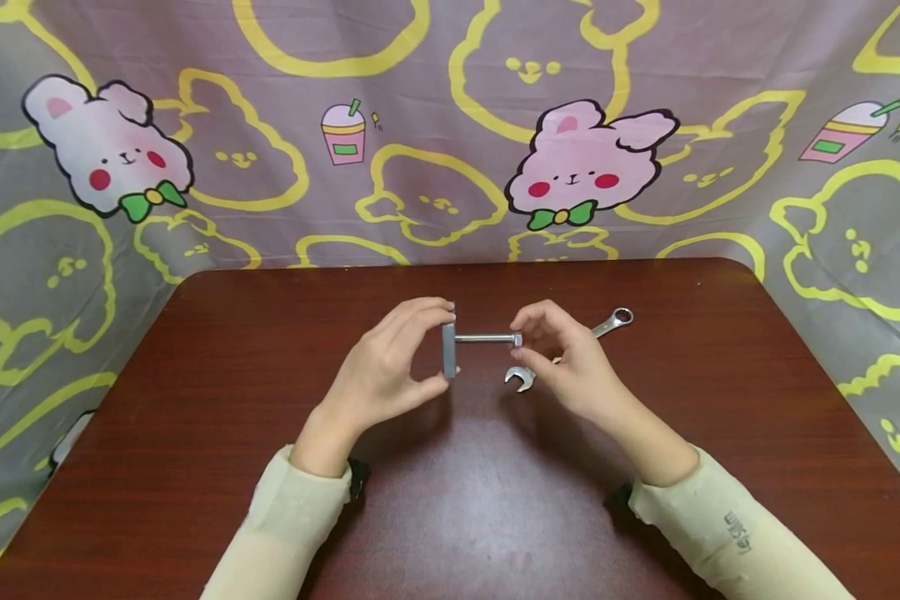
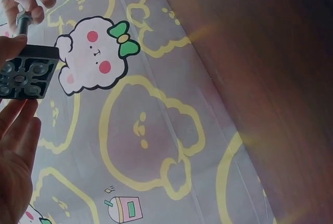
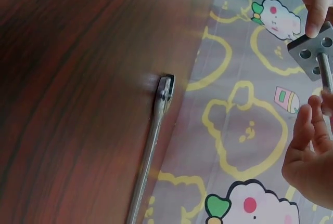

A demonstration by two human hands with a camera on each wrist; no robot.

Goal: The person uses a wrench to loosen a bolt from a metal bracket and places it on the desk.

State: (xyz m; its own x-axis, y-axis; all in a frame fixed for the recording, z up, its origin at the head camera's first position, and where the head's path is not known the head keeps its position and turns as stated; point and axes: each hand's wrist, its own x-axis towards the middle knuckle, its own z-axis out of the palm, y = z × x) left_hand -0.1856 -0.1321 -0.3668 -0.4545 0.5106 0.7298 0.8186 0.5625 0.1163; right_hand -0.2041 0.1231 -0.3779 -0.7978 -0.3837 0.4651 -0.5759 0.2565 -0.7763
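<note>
My left hand grips a square grey metal plate by opposite edges, with the plate standing on edge above the table. In the right wrist view the plate has round holes; its other face in the left wrist view is dark and recessed. A long bolt sticks out level from the plate's middle. At the bolt's right end is a hex piece; whether it is head or nut I cannot tell. My right hand pinches that end between thumb and fingers.
A combination wrench lies on the brown table, partly hidden under my right hand, its ring end toward the back right. A patterned cloth hangs behind the table and along its sides.
</note>
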